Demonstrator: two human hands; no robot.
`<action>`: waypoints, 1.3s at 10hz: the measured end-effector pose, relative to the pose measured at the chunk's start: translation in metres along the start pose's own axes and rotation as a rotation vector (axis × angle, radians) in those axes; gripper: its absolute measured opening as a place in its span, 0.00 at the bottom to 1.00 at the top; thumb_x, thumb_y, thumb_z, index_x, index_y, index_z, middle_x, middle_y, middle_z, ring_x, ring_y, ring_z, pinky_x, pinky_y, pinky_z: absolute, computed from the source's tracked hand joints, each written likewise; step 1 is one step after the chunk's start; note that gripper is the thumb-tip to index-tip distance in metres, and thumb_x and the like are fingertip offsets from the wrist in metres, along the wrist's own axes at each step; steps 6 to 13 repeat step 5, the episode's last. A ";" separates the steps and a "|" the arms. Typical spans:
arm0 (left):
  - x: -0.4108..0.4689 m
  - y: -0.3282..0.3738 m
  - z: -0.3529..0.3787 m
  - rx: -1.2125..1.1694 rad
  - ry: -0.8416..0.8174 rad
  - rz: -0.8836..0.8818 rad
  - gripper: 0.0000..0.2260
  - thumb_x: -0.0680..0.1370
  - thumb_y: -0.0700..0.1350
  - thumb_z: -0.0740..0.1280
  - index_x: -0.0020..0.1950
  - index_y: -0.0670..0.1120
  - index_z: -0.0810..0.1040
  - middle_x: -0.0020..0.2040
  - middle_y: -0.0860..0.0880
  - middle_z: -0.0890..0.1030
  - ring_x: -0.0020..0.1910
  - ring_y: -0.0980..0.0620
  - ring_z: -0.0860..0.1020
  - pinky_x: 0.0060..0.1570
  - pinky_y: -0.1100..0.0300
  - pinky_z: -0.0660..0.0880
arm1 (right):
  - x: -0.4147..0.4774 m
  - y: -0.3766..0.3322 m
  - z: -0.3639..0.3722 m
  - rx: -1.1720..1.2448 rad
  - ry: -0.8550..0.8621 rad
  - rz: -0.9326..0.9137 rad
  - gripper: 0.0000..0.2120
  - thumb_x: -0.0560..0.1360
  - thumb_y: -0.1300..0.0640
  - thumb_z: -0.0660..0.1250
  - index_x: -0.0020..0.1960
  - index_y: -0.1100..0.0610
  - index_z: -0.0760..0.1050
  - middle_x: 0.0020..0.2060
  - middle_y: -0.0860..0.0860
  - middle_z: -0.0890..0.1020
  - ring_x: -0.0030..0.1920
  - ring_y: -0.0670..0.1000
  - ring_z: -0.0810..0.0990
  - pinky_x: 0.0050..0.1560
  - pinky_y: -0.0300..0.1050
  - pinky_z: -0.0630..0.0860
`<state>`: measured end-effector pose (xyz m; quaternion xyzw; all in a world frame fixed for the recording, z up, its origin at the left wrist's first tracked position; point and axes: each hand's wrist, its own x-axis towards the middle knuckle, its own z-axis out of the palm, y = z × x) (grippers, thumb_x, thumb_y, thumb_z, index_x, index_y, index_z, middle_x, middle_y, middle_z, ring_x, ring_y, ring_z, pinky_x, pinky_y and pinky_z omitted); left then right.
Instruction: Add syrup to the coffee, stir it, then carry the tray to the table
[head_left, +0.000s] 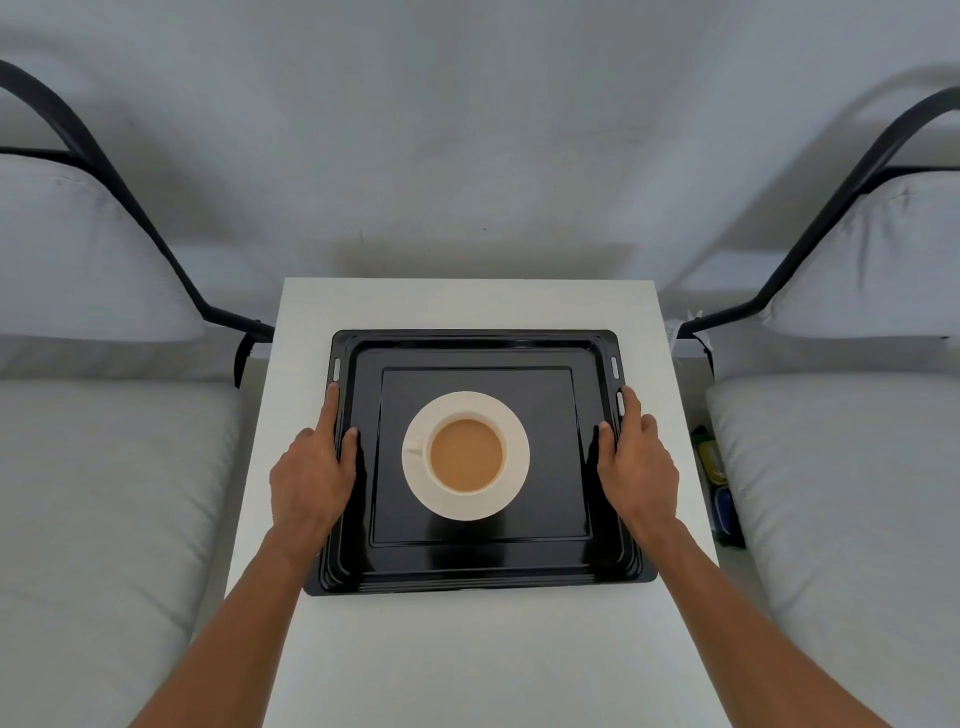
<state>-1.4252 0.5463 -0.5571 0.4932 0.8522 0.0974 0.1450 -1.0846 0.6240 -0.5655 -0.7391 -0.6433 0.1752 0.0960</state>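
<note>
A black metal tray (478, 564) lies flat on a small white table (467, 654). In the tray's middle stands a white cup of light-brown coffee (466, 455) on a white saucer (511, 486). My left hand (311, 473) grips the tray's left rim, thumb over the inner edge and fingers along the outside. My right hand (636, 462) holds the right rim the same way. No syrup container or spoon is in view.
A grey cushioned chair with a black frame (104, 493) stands left of the table, and a matching chair (852, 493) stands to the right. Small yellow and blue items (719, 488) lie on the floor between the table and the right chair. A grey wall is behind.
</note>
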 end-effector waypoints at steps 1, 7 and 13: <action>-0.004 -0.001 -0.001 -0.019 -0.015 0.001 0.28 0.83 0.53 0.59 0.82 0.51 0.54 0.47 0.41 0.78 0.39 0.45 0.75 0.37 0.49 0.72 | -0.007 0.001 -0.002 0.005 -0.016 -0.011 0.26 0.85 0.49 0.57 0.81 0.53 0.57 0.58 0.60 0.76 0.50 0.60 0.81 0.45 0.56 0.78; -0.031 -0.021 -0.014 -0.040 -0.023 0.007 0.25 0.83 0.55 0.59 0.78 0.47 0.64 0.59 0.39 0.76 0.53 0.38 0.78 0.42 0.46 0.76 | -0.018 0.003 -0.016 -0.044 -0.050 0.002 0.26 0.85 0.48 0.57 0.79 0.57 0.59 0.66 0.61 0.73 0.62 0.62 0.76 0.47 0.58 0.80; -0.031 -0.021 -0.014 -0.040 -0.023 0.007 0.25 0.83 0.55 0.59 0.78 0.47 0.64 0.59 0.39 0.76 0.53 0.38 0.78 0.42 0.46 0.76 | -0.018 0.003 -0.016 -0.044 -0.050 0.002 0.26 0.85 0.48 0.57 0.79 0.57 0.59 0.66 0.61 0.73 0.62 0.62 0.76 0.47 0.58 0.80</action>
